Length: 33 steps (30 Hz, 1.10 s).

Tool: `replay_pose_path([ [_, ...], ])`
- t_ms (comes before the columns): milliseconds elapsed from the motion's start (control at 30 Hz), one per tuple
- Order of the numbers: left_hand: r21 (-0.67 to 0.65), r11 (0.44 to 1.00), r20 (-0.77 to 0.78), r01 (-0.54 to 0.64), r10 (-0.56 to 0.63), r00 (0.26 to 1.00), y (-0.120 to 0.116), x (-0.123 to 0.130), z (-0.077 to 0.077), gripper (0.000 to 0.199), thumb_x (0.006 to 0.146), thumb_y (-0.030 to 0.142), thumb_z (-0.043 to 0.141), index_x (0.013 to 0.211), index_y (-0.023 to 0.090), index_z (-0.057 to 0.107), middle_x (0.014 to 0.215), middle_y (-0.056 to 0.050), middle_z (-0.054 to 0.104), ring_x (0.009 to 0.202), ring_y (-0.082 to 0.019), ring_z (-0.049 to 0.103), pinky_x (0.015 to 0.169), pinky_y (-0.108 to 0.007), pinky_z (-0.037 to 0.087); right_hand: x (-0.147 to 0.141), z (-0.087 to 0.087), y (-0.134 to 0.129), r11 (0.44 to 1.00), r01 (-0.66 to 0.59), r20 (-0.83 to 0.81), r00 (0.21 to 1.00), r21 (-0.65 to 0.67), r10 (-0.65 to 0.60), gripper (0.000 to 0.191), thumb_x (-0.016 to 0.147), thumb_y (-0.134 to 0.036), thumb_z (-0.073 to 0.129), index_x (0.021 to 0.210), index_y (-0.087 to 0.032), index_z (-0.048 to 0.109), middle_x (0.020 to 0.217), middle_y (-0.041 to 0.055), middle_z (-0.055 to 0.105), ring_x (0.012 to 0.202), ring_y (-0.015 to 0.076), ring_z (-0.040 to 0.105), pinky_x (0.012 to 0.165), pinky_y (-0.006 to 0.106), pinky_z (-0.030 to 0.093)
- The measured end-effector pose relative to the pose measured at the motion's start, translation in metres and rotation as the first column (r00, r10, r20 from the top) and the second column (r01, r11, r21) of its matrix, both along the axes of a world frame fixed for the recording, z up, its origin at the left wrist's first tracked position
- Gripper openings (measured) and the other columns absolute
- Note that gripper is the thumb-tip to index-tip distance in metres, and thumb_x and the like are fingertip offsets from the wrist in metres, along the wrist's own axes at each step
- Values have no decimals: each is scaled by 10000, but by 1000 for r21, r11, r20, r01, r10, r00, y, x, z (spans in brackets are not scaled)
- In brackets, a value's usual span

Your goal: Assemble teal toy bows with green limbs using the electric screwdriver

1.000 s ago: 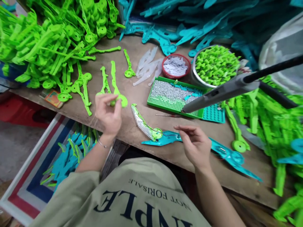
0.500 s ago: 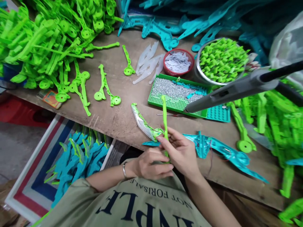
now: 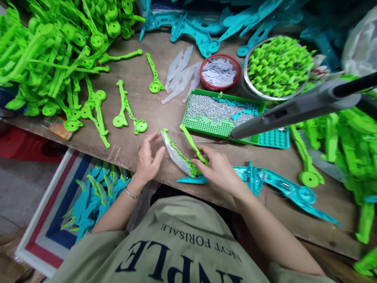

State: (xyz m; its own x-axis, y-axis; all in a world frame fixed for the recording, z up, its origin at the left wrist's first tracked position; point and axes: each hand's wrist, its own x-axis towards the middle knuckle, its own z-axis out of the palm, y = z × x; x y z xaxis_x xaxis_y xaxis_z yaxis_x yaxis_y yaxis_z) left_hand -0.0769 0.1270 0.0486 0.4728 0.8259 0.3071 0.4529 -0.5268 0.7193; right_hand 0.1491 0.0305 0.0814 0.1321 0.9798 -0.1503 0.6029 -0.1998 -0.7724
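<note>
The right hand (image 3: 217, 168) is gripping a green strip (image 3: 192, 143) above the desk (image 3: 163, 115), and the left hand (image 3: 148, 160) is hovering wide, just beside the clear blade (image 3: 175, 156)!

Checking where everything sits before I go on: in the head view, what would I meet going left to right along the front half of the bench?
Orange card → left hand → clear piece with green edge → right hand, holding a green strip → green pile on the right.

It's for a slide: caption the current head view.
Right hand holding a green part, left hand open beside a clear-and-green piece.
</note>
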Motion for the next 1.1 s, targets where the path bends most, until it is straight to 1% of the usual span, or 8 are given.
replay_pose_path([
  [67,-106,992,-8,-74,73,997,10,-1,-5,512,1010,301,502,1497,239,354,1425,-154,602,1327,-244,599,1079,-465,531,-2,3,-1,999,-9,93,996,44,4,383,963,-304,534,1304,-176,652,1115,122,736,994,282,693,871,406,536],
  [133,-146,987,-59,-69,61,996,20,0,-9,543,987,264,509,1502,228,340,1434,-163,601,1339,-256,592,1103,-488,508,-4,5,-6,998,-19,175,985,54,10,417,1001,-312,464,1346,-157,639,1014,123,705,911,270,674,806,389,533],
  [233,-138,989,-124,-61,43,991,30,5,-11,535,965,222,514,1482,213,375,1409,-150,631,1342,-265,583,1142,-518,456,-10,4,-17,997,-27,252,968,72,8,430,1020,-326,444,1367,-164,639,869,85,641,750,230,625,701,350,510],
  [433,-122,989,-109,-87,74,991,33,12,-12,451,981,206,501,1429,192,449,1317,-120,696,1286,-260,609,1122,-500,449,-30,-4,-27,989,-38,349,937,144,-15,417,1030,-369,484,1323,-151,686,822,77,631,739,220,625,694,328,496],
  [600,-145,983,-68,-116,107,992,35,12,-16,419,973,165,484,1392,178,477,1271,-110,723,1251,-254,623,1105,-491,454,-42,-3,-12,994,-88,439,897,68,50,399,1023,-339,503,1314,-156,705,818,89,639,770,234,628,701,322,475],
  [833,-185,971,-32,-150,146,989,36,14,-19,406,968,142,465,1370,187,500,1248,-105,733,1231,-252,635,1099,-489,452,-55,8,13,989,-98,434,891,-110,137,370,1014,-303,525,1315,-185,706,911,100,655,817,232,630,715,318,438],
  [1033,-212,962,-20,-174,174,985,37,17,-18,397,974,130,468,1361,195,527,1209,-86,749,1203,-236,644,1093,-458,450,-61,12,19,976,-95,434,884,-198,174,375,1024,-300,513,1330,-179,693,949,114,662,847,245,642,722,329,431],
  [1100,-225,955,-13,-192,194,981,40,19,-16,366,974,164,531,1338,194,552,1174,-84,759,1171,-240,654,1076,-449,459,-60,13,20,972,-97,435,882,-214,184,372,1025,-304,514,1329,-184,693,969,118,667,863,250,651,730,331,436],
])
